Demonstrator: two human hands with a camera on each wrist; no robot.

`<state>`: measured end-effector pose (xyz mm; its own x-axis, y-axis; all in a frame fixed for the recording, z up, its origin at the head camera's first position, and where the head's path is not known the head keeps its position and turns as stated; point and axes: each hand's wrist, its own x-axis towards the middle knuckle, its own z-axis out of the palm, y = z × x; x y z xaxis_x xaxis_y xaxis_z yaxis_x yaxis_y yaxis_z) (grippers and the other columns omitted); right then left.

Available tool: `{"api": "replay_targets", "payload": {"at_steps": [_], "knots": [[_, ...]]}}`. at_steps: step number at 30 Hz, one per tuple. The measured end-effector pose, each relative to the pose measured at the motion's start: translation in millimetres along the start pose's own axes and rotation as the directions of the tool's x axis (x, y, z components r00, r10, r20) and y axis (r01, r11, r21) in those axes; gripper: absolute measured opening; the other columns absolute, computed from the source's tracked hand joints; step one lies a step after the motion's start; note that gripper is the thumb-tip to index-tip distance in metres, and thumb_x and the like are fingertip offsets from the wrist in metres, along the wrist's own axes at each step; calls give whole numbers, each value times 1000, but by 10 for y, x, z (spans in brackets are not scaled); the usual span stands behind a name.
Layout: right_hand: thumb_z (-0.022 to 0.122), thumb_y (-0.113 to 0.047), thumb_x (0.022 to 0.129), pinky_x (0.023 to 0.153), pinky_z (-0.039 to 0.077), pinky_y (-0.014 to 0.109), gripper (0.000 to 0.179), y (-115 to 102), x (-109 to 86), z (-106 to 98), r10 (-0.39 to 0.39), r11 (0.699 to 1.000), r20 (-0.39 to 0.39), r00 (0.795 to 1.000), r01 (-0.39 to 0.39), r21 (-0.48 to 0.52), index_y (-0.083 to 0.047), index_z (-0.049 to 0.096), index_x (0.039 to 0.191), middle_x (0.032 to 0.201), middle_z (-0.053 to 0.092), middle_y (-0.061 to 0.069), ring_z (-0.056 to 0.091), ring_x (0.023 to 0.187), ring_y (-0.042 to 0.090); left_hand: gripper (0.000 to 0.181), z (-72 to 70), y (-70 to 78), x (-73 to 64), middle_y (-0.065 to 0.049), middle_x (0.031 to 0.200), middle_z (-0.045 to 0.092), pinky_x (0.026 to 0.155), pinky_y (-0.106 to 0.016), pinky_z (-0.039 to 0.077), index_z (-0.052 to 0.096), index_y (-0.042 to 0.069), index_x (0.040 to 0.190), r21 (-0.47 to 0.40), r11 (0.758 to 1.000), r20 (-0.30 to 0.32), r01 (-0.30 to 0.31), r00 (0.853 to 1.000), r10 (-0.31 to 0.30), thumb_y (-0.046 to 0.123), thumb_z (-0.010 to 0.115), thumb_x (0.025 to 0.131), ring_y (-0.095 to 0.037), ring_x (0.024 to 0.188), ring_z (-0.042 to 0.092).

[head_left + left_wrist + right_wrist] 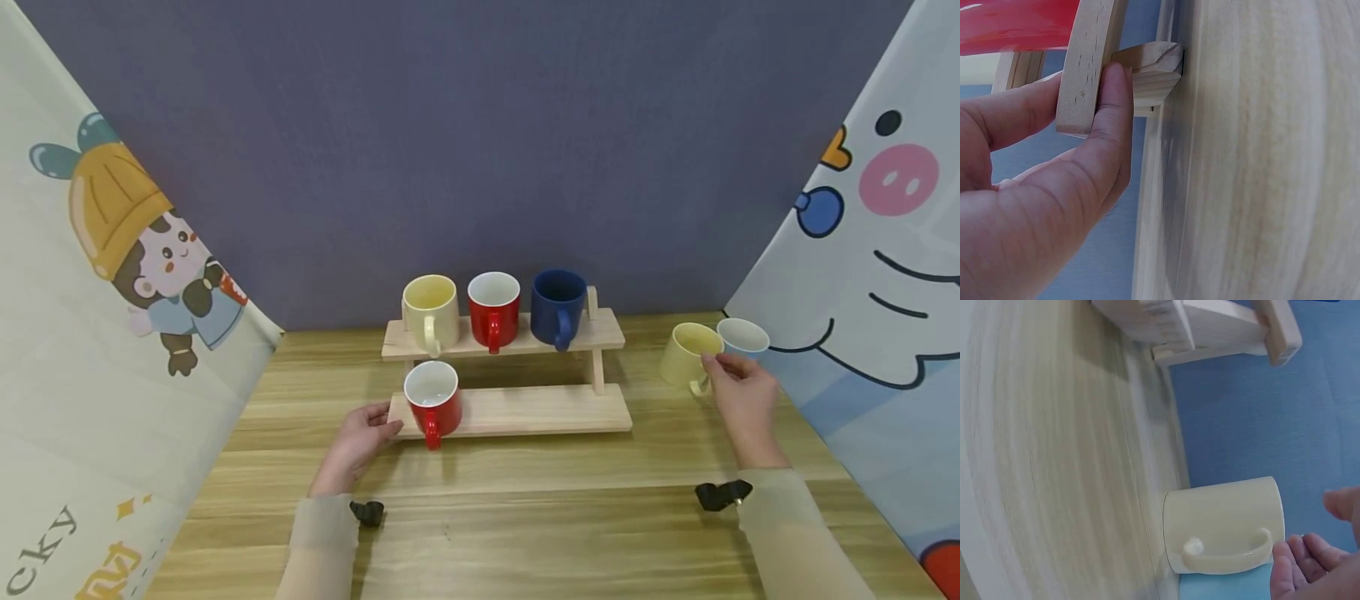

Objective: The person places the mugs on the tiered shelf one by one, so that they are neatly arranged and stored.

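Head view: the left hand pinches the wooden rack; the right hand, thumb and fingers apart, is at the yellow mug on the surface, right of the rack. Squarely gripping its handle should spare the light-blue mug.

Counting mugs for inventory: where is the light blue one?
In the head view, the light blue mug is at the right of the table, partly hidden by the right hand and just right of the off-rack yellow mug.

The head view looks forward and down — wrist views, close and turned sideways, share the shelf.
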<state>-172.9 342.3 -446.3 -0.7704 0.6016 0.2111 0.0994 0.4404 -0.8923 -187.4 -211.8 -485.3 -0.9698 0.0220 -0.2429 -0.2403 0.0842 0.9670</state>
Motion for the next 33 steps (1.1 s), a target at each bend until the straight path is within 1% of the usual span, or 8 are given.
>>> {"api": "replay_targets", "payload": {"at_steps": [5,9,16,19,22,26,30,33], "knots": [[63,-33,101,63,43,9,48,56,26,6,-41,997,21,999,42,-60,10,68,121,111,67,24,51,76,-6,52,-5,1,-14,-19,108,60,78,-27,56,40,-20,142,8,1000,7,-15,1000,15,-7,62,97,-18,90,60],[64,-32,100,60,42,12,47,124,62,10,-40,994,29,999,43,-102,12,70,115,106,68,24,51,74,0,52,-4,17,-30,-20,108,60,79,-28,57,40,-20,142,12,1000,2,-15,1000,15,-6,63,97,-18,90,60],[56,-35,104,61,42,22,51,289,147,25,-12,984,115,993,32,-175,13,70,114,104,67,26,53,87,23,53,-4,17,-31,-20,110,59,80,-30,56,40,-19,143,24,1000,0,-4,1000,4,-5,64,97,-20,93,59],[54,-35,105,59,41,26,52,352,173,27,1,983,124,992,22,-183,13,72,110,99,69,25,51,84,26,53,-4,12,-24,-20,110,59,80,-31,57,40,-19,143,29,1000,7,-7,1000,7,-4,64,97,-21,93,60],[53,-36,105,62,40,26,53,398,193,28,10,984,138,990,14,-175,12,73,109,97,72,23,52,86,22,53,-4,13,-16,-20,109,60,80,-30,57,41,-19,142,29,1000,6,-11,1000,11,-5,64,97,-20,92,60],[49,-40,107,70,39,21,56,438,217,16,7,988,192,981,22,-150,11,71,115,104,72,21,55,94,10,53,-5,9,-9,-19,109,59,80,-30,57,41,-19,142,34,999,7,-17,1000,16,-4,64,97,-19,91,60],[45,-47,108,76,41,15,63,468,240,-20,10,993,286,958,24,-116,10,66,125,110,73,14,53,97,-3,55,-7,3,-15,-19,109,59,79,-31,57,39,-20,143,36,999,11,-20,1000,19,-4,64,97,-19,91,59],[43,-51,107,78,41,12,68,472,243,-47,11,994,342,940,27,-106,9,63,131,113,72,12,52,99,-5,55,-10,3,-23,-19,109,58,80,-32,57,38,-20,143,37,999,8,-17,1000,17,-4,64,97,-20,91,59]]}}
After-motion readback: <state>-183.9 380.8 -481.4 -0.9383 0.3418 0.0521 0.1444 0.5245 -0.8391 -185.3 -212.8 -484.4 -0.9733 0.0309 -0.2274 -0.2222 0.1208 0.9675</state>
